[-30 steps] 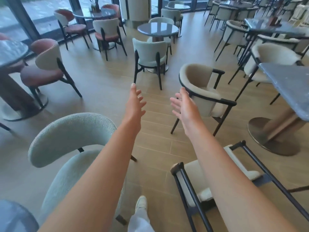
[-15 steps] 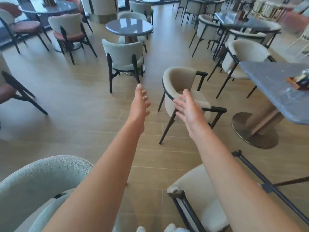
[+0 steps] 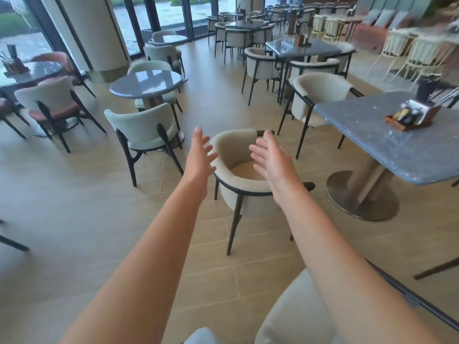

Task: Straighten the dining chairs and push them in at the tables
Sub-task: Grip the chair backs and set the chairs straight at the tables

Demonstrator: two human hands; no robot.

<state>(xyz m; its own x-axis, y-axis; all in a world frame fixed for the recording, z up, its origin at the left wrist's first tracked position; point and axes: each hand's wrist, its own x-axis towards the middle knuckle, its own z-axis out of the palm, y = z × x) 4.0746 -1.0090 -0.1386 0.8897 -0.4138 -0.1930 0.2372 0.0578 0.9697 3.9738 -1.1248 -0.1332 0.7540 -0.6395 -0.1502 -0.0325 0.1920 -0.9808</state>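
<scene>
Now both my arms are stretched out ahead. My left hand [image 3: 200, 155] is empty, fingers spread and nearly straight, palm turned inward. My right hand [image 3: 272, 160] is empty too, fingers splayed and relaxed, palm facing the left one. Neither touches anything.

Between and beyond the two hands stands a beige tub chair [image 3: 242, 184] with a dark frame and thin dark legs. Its curved back is toward me and to the left; the open seat faces away, toward the right. It sits out on the wood-plank floor [image 3: 74, 207], apart from the grey speckled table [image 3: 387, 145] on my right, and angled to it rather than square. That table stands on a round metal base [image 3: 361, 197] and carries a wooden condiment caddy [image 3: 412, 116]. A second beige chair [image 3: 320, 98] sits at the table's far side, close to its edge.

Left of my hands, a pale green chair [image 3: 142, 130] is tucked near a round grey table [image 3: 146, 84]. Farther left, a chair with a pink seat [image 3: 48, 103] stands by another table. A wide pillar [image 3: 92, 33] and windows are behind. At bottom right, part of another cushioned chair [image 3: 290, 316] shows under my right forearm.
</scene>
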